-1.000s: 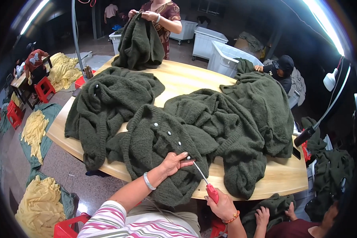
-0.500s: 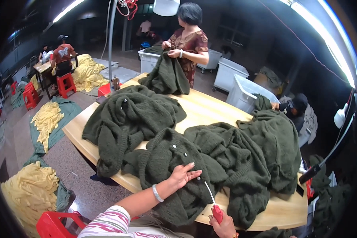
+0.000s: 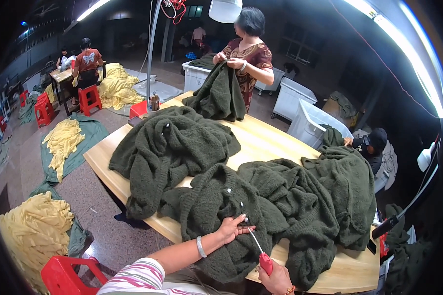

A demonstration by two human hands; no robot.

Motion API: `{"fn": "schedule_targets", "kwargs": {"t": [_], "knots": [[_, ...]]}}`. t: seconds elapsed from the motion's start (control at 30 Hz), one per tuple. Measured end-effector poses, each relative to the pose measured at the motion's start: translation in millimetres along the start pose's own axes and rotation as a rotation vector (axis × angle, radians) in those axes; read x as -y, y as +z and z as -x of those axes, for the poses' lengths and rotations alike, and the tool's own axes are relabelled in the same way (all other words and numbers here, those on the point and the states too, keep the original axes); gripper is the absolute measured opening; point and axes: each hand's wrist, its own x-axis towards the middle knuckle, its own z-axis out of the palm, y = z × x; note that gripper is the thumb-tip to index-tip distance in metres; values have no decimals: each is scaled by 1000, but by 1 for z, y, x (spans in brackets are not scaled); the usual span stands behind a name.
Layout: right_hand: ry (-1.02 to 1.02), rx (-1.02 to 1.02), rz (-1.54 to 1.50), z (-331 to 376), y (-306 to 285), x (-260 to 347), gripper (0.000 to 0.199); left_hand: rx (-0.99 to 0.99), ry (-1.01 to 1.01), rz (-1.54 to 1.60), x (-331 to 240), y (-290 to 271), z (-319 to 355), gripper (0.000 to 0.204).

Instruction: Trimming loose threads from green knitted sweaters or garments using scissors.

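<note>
A dark green fuzzy cardigan [image 3: 216,206] with pale buttons lies in front of me on a light wooden table [image 3: 266,142]. My left hand [image 3: 231,228], a bracelet on its wrist, presses flat on the cardigan near a button. My right hand [image 3: 276,279] grips a thin tool with a red handle [image 3: 265,263]; its metal tip points up toward my left fingers.
More green cardigans are heaped at left [image 3: 167,147] and right [image 3: 339,191]. A person [image 3: 248,54] across the table holds up another one. A seated person [image 3: 374,147] is at far right. White bins [image 3: 310,120], red stools [image 3: 66,275] and yellow garment piles [image 3: 34,231] stand around.
The view has tilted up and shifted, so the table sits lower and more of the room shows. My left hand stays on the cardigan and my right hand keeps the red-handled tool.
</note>
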Motion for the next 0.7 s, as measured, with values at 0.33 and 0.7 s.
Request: {"fn": "schedule_targets", "kwargs": {"t": [0.33, 0.7], "knots": [[45, -4, -36, -1, 8, -27, 25, -21, -66, -87, -22, 13, 9, 23], [-20, -71, -88, -12, -2, -16, 30, -190, 200, 66, -65, 37, -23, 24]]}}
